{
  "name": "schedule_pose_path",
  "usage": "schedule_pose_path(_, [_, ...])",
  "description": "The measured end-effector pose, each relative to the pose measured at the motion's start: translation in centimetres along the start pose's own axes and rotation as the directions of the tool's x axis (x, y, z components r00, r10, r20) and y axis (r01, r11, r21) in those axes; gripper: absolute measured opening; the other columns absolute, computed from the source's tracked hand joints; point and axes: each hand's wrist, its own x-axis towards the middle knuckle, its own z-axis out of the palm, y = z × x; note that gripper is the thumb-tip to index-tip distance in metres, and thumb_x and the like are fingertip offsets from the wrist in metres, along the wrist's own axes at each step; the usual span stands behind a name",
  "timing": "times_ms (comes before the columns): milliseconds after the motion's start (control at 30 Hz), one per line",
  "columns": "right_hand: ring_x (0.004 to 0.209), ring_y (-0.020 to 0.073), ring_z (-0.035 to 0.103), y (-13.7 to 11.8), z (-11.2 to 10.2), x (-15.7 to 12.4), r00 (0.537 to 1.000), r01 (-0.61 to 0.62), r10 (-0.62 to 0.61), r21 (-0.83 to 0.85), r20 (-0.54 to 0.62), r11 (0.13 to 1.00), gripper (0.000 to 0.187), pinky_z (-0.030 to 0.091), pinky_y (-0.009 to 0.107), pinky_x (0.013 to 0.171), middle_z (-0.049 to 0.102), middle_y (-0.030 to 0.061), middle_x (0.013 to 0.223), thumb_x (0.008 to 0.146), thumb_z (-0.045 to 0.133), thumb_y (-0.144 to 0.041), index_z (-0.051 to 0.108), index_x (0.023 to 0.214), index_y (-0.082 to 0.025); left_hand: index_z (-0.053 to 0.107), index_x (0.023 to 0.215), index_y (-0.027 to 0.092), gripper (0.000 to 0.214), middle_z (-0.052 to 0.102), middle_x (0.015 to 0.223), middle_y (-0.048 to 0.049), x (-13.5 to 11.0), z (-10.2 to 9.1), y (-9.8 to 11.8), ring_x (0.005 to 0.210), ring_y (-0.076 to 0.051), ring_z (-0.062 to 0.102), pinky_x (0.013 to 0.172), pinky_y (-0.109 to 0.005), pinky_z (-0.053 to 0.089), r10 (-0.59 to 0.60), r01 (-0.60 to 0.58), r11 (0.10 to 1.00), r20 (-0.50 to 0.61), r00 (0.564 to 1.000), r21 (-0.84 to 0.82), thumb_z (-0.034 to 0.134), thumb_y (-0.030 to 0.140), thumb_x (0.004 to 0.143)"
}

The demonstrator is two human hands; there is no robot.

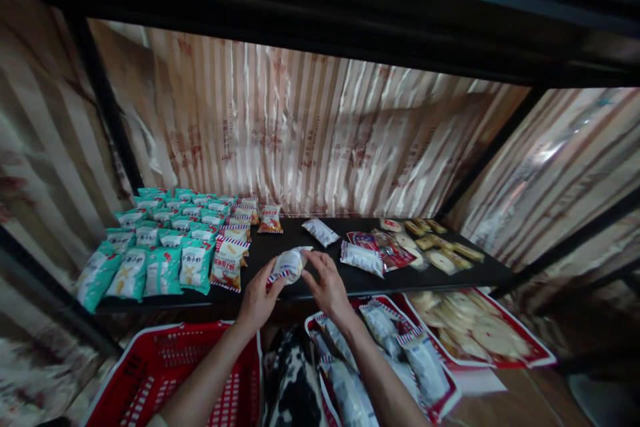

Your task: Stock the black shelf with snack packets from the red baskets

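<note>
A small snack bag (pixel 289 267), whitish with a red-and-blue striped end, is up in front of the black shelf (pixel 295 247). My left hand (pixel 260 297) grips its lower left end between thumb and fingers. The fingers of my right hand (pixel 326 278) close on its upper right edge. Left of the hands stand rows of teal snack bags (pixel 195 263), with a column of red-and-white snack bags (pixel 229 260) beside them. Two silver-backed bags (pixel 321 232) lie to the right, the nearer one beside some red packets (pixel 395 250).
Pale round packs and yellow packs (pixel 465 251) lie at the shelf's right end. Below are a red basket (pixel 173 328) at left, another basket (pixel 447 407) of silver-backed bags, and a third (pixel 543 353) full of pale packs. Black posts (pixel 107 107) and an upper beam frame the shelf.
</note>
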Motion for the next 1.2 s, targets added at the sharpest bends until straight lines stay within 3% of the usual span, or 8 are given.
schedule_pose_path(67, [0.110, 0.0244, 0.052, 0.0, -0.7, -0.1, 0.995, 0.093, -0.089, -0.129, 0.034, 0.987, 0.037, 0.041, 0.044, 0.097, 0.058, 0.0089, 0.116, 0.079, 0.059, -0.028, 0.061, 0.115, -0.026, 0.053, 0.121, 0.019, 0.045, 0.063, 0.118, -0.0094, 0.3, -0.8, 0.0, 0.105, -0.022, 0.060, 0.091, -0.034, 0.046, -0.050, 0.054, 0.997, 0.062, 0.997, -0.058, 0.051, 0.038, 0.080])
schedule_pose_path(167, [0.121, 0.0270, 0.044, 0.0, -1.5, -0.2, 0.979, 0.161, -0.138, -0.152, 0.150, 0.975, 0.044, 0.036, 0.047, 0.101, 0.053, 0.0097, 0.128, 0.076, 0.065, -0.032, 0.059, 0.119, -0.026, 0.059, 0.111, 0.016, 0.046, 0.070, 0.090, -0.0063, 0.8, -2.4, 0.3, 0.073, -0.019, 0.065, 0.066, -0.029, 0.052, -0.140, 0.169, 0.977, 0.207, 0.968, -0.131, 0.049, 0.048, 0.079])
schedule_pose_path(300, [0.104, 0.0233, 0.056, -0.3, -2.1, -0.6, 0.946, 0.086, -0.059, -0.072, 0.320, 0.994, 0.060, 0.044, 0.039, 0.091, 0.061, 0.0087, 0.114, 0.075, 0.067, -0.037, 0.048, 0.131, -0.024, 0.064, 0.087, 0.015, 0.041, 0.065, 0.063, 0.0002, 1.7, -3.9, 1.3, 0.057, -0.014, 0.060, 0.053, -0.023, 0.046, -0.133, 0.197, 0.969, 0.361, 0.923, -0.147, 0.054, 0.053, 0.076])
schedule_pose_path(467, [0.087, 0.0191, 0.058, -0.5, -2.4, -1.3, 0.934, -0.005, -0.010, 0.042, 0.358, 0.999, 0.036, 0.047, 0.029, 0.075, 0.062, 0.0057, 0.098, 0.076, 0.063, -0.044, 0.066, 0.104, -0.021, 0.059, 0.085, 0.014, 0.047, 0.063, 0.059, 0.0004, 2.5, -3.8, 2.3, 0.050, -0.012, 0.060, 0.043, -0.020, 0.044, -0.207, 0.333, 0.919, 0.462, 0.863, -0.211, 0.056, 0.059, 0.072])
schedule_pose_path(700, [0.080, 0.0211, 0.063, 2.5, -0.1, -1.6, 0.927, -0.338, 0.227, 0.400, 0.300, 0.852, 0.036, 0.050, 0.032, 0.073, 0.068, 0.0026, 0.084, 0.071, 0.066, -0.048, 0.060, 0.091, -0.018, 0.042, 0.121, 0.014, 0.056, 0.065, 0.083, -0.0057, 3.0, -1.1, 1.5, 0.058, -0.012, 0.064, 0.041, -0.018, 0.046, -0.334, 0.434, 0.840, 0.320, 0.887, -0.325, 0.058, 0.046, 0.077])
schedule_pose_path(800, [0.075, 0.0221, 0.064, 4.4, 1.7, -1.2, 0.927, -0.374, 0.326, 0.467, 0.185, 0.801, 0.039, 0.051, 0.034, 0.068, 0.069, 0.0037, 0.081, 0.066, 0.068, -0.050, 0.059, 0.086, -0.019, 0.037, 0.130, 0.015, 0.057, 0.062, 0.107, -0.0135, 3.1, 0.4, 0.5, 0.080, -0.016, 0.067, 0.052, -0.021, 0.053, -0.372, 0.434, 0.849, 0.240, 0.896, -0.303, 0.056, 0.034, 0.080])
schedule_pose_path(933, [0.071, 0.0225, 0.064, 6.8, 4.3, 0.1, 0.920, -0.379, 0.383, 0.450, 0.088, 0.809, 0.038, 0.052, 0.035, 0.066, 0.069, 0.0043, 0.079, 0.066, 0.066, -0.051, 0.059, 0.087, -0.020, 0.049, 0.123, 0.017, 0.046, 0.050, 0.133, -0.0130, 3.3, 2.3, -0.8, 0.113, -0.020, 0.056, 0.078, -0.026, 0.054, -0.266, 0.292, 0.941, 0.164, 0.950, -0.169, 0.054, 0.023, 0.077])
schedule_pose_path(1200, [0.070, 0.0222, 0.064, 9.8, 9.1, 5.2, 0.897, -0.421, 0.440, 0.388, 0.043, 0.820, 0.037, 0.052, 0.033, 0.060, 0.069, 0.0054, 0.078, 0.069, 0.058, -0.046, 0.058, 0.093, -0.018, 0.053, 0.123, 0.014, 0.048, 0.037, 0.144, -0.0146, 5.6, 4.7, -4.0, 0.130, -0.027, 0.038, 0.102, -0.039, 0.041, -0.209, 0.195, 0.969, 0.077, 0.975, 0.151, 0.052, 0.019, 0.075])
